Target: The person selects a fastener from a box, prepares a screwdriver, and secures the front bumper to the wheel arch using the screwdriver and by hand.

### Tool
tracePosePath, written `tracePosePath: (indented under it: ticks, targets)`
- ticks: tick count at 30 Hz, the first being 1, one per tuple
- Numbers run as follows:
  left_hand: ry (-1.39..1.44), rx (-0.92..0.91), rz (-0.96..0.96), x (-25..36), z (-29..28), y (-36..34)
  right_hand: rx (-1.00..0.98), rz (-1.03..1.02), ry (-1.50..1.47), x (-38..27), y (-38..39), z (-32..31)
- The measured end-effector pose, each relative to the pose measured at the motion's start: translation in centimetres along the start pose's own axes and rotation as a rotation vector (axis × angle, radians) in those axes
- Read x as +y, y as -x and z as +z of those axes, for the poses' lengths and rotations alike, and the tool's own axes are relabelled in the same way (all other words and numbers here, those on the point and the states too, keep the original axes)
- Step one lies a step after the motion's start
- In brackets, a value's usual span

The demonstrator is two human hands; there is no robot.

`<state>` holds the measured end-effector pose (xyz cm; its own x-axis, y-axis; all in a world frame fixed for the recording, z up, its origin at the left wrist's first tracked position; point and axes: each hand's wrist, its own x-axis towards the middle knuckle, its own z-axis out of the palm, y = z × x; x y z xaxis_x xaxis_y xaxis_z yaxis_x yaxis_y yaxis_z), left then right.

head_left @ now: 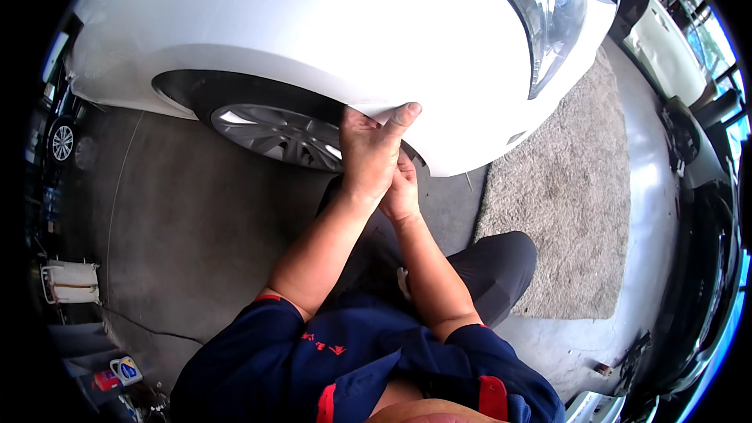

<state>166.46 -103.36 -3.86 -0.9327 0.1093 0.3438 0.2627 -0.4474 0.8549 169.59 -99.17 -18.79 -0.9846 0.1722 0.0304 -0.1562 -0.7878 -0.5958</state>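
Observation:
A white car's front corner (439, 39) fills the upper part of the head view, with its headlight (560, 19) at the upper right. My left hand (370, 153) grips the edge of the wheel arch just right of the wheel (274, 131). Its thumb lies on the outer white panel, and its fingers curl behind the edge. A small gap shows at the panel seam by this hand. My right hand (403, 189) is close below and partly behind the left, under the bumper's lower rear edge. Its fingers are bent, and what they hold, if anything, is hidden.
A shaggy grey rug (564, 204) lies on the floor to the right. Loose car body parts (697, 282) and a white car door (666, 43) line the right side. At left are a white box-like object (72, 282), a cable (149, 330) and bottles (124, 370).

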Motion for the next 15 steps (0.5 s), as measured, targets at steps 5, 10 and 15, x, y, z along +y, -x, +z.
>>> tracePosePath:
  ticks: [5,10,15]
  targets:
    - [0.041,-0.033,0.021,0.5,0.1,-0.2,-0.175,0.184,-0.215,-1.6,-1.7,-1.8]
    - [0.064,-0.022,-0.052,0.6,0.2,0.1,0.115,-0.117,0.198,0.1,-0.2,0.4]
    - [0.047,-0.008,-0.081,1.2,0.0,0.3,-0.011,-0.012,0.014,-1.0,-0.5,0.8]
